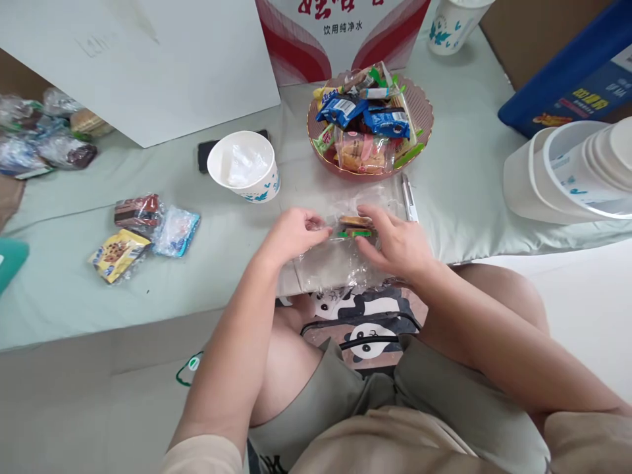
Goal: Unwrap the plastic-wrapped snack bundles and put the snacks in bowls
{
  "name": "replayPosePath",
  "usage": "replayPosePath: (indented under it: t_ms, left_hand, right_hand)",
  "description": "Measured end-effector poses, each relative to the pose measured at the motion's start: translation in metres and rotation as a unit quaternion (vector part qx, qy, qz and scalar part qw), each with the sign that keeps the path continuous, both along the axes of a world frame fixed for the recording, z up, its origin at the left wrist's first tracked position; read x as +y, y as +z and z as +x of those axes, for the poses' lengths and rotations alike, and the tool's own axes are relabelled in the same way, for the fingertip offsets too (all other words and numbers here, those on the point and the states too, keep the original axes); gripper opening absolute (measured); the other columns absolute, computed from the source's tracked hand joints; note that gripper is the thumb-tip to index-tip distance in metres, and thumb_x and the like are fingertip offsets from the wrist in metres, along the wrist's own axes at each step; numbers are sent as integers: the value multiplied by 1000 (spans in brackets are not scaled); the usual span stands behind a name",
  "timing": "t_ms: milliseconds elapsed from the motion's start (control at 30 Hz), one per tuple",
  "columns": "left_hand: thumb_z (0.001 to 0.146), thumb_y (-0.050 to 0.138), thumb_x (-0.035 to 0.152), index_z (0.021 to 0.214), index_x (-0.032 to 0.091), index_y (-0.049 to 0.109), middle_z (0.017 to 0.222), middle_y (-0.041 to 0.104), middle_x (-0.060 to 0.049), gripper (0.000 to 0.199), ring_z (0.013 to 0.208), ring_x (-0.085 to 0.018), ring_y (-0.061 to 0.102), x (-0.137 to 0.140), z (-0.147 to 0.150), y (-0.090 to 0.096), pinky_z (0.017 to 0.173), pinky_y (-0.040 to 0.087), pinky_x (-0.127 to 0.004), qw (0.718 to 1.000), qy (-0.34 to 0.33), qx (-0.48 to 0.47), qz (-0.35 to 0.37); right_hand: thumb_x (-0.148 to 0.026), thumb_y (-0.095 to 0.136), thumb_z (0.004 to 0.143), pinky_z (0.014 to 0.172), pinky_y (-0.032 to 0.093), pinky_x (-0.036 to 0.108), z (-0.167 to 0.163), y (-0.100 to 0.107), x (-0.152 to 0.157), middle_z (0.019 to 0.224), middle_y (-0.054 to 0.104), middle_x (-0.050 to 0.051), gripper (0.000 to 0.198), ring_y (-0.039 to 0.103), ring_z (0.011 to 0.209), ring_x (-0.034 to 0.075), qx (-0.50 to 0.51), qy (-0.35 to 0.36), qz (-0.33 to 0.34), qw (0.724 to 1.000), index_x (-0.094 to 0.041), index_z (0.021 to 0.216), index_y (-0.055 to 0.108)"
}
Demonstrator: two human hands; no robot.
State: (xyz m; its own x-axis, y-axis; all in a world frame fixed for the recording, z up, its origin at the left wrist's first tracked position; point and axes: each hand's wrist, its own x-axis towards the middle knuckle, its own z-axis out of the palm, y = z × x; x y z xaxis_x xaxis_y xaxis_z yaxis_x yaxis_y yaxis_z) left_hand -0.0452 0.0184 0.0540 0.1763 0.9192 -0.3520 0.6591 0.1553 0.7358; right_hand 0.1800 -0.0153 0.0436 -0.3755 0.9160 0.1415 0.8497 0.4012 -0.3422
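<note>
A small packaged snack (356, 226), brown with a green edge, lies on a clear plastic sheet (328, 263) at the front edge of the cloth-covered table. My left hand (296, 236) is closed in a pinch on the sheet's clear film, just left of the snack. From the other side, my right hand (399, 245) has its thumb and forefinger around the right end of the snack. Right behind my right hand lies a pen-like cutter (409, 197). Film and fingers partly hide the snack.
A glass bowl (419, 108) of wrapped snacks stands behind my hands. Left of it is a paper cup (264, 184) with clear film inside, before a dark phone (205, 157). Several wrapped snacks (121, 253) lie left; white tubs (526, 174) stand right. Boxes (197, 72) line the back.
</note>
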Motion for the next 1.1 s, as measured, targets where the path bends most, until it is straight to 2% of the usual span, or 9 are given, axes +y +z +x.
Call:
replayPosePath:
  t_ms: [133,267,400,500,600,700,800,933,1100]
  left_hand:
    - [85,56,34,70,18,60,60,64,2,22,47,-9,43,1,7,-1,50,30,-25,991,64,-109,-36]
    - [91,53,35,75,20,56,56,62,3,21,47,-10,47,0,11,2,52,35,-24,987,82,-139,-12]
    - [93,52,37,75,21,55,57,63,3,24,49,-12,48,1,2,0,53,36,-25,991,76,-112,7]
    - [92,51,38,77,21,56,59,63,3,23,50,-12,49,4,-7,-4,52,35,-25,989,92,-113,16]
    - [92,51,37,78,22,56,58,63,3,21,52,-14,52,7,-13,-8,53,36,-25,988,111,-107,21]
    - [93,50,37,77,22,56,59,65,2,23,54,-14,53,8,-14,-8,54,35,-26,991,102,-80,32]
    - [94,48,38,74,21,55,60,67,1,27,55,-14,53,7,-9,-4,56,35,-26,995,72,-56,26]
    - [94,48,36,73,21,56,63,69,0,27,57,-15,54,6,-3,3,59,37,-27,998,54,-33,19]
    - [95,48,36,77,22,59,63,70,0,26,59,-16,55,9,-2,4,61,38,-28,999,45,-18,10]
  right_hand:
    - [-37,46,93,58,45,33,-2,1,1,109,78,12,50,72,80,25,-9,-28,-7,1000,-17,137,60]
    - [-38,58,86,64,47,34,-4,2,4,114,76,11,40,72,90,27,15,-39,-63,997,-22,122,64]
    - [-38,64,83,69,50,34,6,7,6,101,75,8,28,68,79,21,142,-49,-151,977,-22,107,62]
    - [-44,67,84,71,53,34,20,13,3,98,74,7,32,67,79,20,282,-35,-187,940,-22,106,58]
    - [-50,67,88,75,56,37,34,13,-2,100,72,7,36,68,84,20,377,-60,-173,908,-23,109,56]
    - [-49,69,88,77,58,38,47,12,-3,104,71,6,35,70,87,21,401,-108,-118,902,-26,111,55]
    - [-43,70,86,79,59,39,57,18,6,109,70,7,35,70,91,22,355,-128,-39,925,-27,114,56]
    - [-37,72,85,76,56,40,76,46,42,111,68,15,41,68,95,26,185,-125,82,971,-22,122,63]
    - [-43,61,92,77,51,39,98,79,108,116,73,14,42,68,99,23,-8,91,117,989,-25,129,72]
